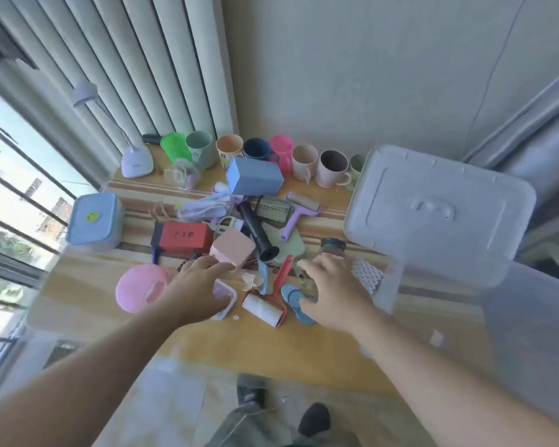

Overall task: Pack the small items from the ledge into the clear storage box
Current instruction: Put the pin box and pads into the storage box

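My left hand [196, 287] and right hand [333, 293] are both bare, no gloves, no rings, no watch. My forearms behind them are bare too, no sleeve showing anywhere up to the frame edge. Below and between my arms, I see grey-green trousers [249, 424] and dark shoes [313, 419], one with a pale mark across the top.

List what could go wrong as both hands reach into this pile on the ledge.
1. The left hand and right hand reach into a tangled pile; lifting one piece, such as the red lint roller, may drag neighbours off the ledge's near edge.
2. The small glass jar stands just beyond the right hand and could tip if knocked.
3. The box lid sits tilted at the right and might slide.
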Demonstrator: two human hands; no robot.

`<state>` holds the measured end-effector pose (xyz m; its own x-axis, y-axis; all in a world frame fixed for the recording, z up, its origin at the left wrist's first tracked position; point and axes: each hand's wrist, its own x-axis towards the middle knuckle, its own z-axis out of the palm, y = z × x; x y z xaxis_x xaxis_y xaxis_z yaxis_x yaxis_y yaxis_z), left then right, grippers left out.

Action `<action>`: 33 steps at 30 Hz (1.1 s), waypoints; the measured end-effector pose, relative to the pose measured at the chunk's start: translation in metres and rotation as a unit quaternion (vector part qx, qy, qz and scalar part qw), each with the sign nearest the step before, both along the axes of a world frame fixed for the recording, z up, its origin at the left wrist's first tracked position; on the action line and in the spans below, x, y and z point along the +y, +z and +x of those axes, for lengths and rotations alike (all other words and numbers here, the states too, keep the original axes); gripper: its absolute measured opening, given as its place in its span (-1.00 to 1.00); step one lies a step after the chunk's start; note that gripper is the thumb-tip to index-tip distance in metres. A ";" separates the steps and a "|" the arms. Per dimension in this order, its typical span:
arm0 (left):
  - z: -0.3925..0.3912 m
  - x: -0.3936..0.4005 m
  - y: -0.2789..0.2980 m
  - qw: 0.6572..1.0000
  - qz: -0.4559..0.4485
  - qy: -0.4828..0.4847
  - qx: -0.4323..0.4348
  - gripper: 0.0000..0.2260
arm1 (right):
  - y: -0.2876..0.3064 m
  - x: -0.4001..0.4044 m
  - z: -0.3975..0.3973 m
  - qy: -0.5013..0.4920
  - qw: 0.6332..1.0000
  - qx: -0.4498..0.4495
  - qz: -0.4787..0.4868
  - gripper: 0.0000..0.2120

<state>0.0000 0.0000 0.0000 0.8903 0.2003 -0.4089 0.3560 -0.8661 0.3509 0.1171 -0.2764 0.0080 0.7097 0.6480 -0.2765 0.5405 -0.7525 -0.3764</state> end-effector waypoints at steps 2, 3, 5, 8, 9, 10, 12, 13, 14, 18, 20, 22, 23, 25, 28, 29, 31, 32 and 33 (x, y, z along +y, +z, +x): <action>0.000 0.010 -0.014 1.000 0.006 -0.004 0.012 -0.41 | -0.019 0.023 -0.004 0.003 1.000 0.024 -0.012 -0.38; -0.002 0.014 -0.025 1.000 0.009 -0.014 0.019 -0.40 | -0.029 0.035 -0.009 0.011 0.999 0.032 -0.022 -0.37; -0.005 0.019 -0.046 0.998 0.031 -0.040 0.042 -0.31 | -0.047 0.062 -0.018 0.033 0.997 0.045 -0.049 -0.36; -0.006 0.032 -0.076 0.985 0.115 -0.116 0.052 -0.19 | -0.074 0.090 -0.025 0.020 0.994 0.046 -0.093 -0.37; -0.006 0.036 -0.085 0.979 0.136 -0.143 0.054 -0.17 | -0.084 0.093 -0.028 0.005 0.993 0.048 -0.108 -0.39; -0.006 0.039 -0.093 0.974 0.146 -0.163 0.059 -0.16 | -0.092 0.094 -0.033 -0.008 0.991 0.055 -0.124 -0.41; -0.003 0.046 -0.107 0.968 0.155 -0.190 0.060 -0.14 | -0.109 0.091 -0.042 -0.024 0.987 0.057 -0.151 -0.45; -0.001 0.051 -0.113 0.966 0.156 -0.199 0.056 -0.14 | -0.117 0.089 -0.046 -0.033 0.985 0.057 -0.162 -0.46; 0.002 0.055 -0.119 0.964 0.155 -0.208 0.051 -0.14 | -0.122 0.087 -0.049 -0.041 0.982 0.059 -0.172 -0.46; 0.009 0.069 -0.125 0.963 0.139 -0.230 0.037 -0.19 | -0.135 0.086 -0.051 -0.069 0.978 0.061 -0.189 -0.39; 0.011 0.072 -0.118 0.966 0.132 -0.220 0.028 -0.23 | -0.134 0.090 -0.049 -0.081 0.979 0.055 -0.180 -0.44; 0.014 0.069 -0.105 0.974 0.119 -0.192 0.011 -0.24 | -0.127 0.094 -0.044 -0.081 0.982 0.053 -0.165 -0.45; 0.014 0.067 -0.096 0.978 0.110 -0.177 0.007 -0.22 | -0.122 0.096 -0.042 -0.078 0.985 0.059 -0.142 -0.44; 0.016 0.063 -0.077 0.986 0.071 -0.151 0.004 -0.16 | -0.104 0.097 -0.038 -0.068 0.991 0.098 -0.061 -0.38; 0.022 0.053 -0.051 0.989 0.002 -0.146 -0.004 -0.10 | -0.062 0.097 -0.032 -0.033 0.986 0.160 0.047 -0.12; 0.024 0.046 -0.043 0.988 -0.012 -0.151 -0.008 -0.08 | -0.050 0.096 -0.030 -0.023 0.985 0.164 0.056 -0.04; 0.028 0.031 -0.029 0.987 -0.055 -0.151 -0.015 -0.06 | -0.029 0.096 -0.029 -0.014 0.986 0.155 0.052 0.03; 0.029 0.024 -0.024 0.985 -0.083 -0.152 -0.022 -0.04 | -0.023 0.094 -0.028 -0.013 0.989 0.141 0.048 0.02; 0.031 0.020 -0.020 0.981 -0.113 -0.159 -0.025 -0.02 | -0.021 0.092 -0.027 -0.012 0.991 0.122 0.044 -0.02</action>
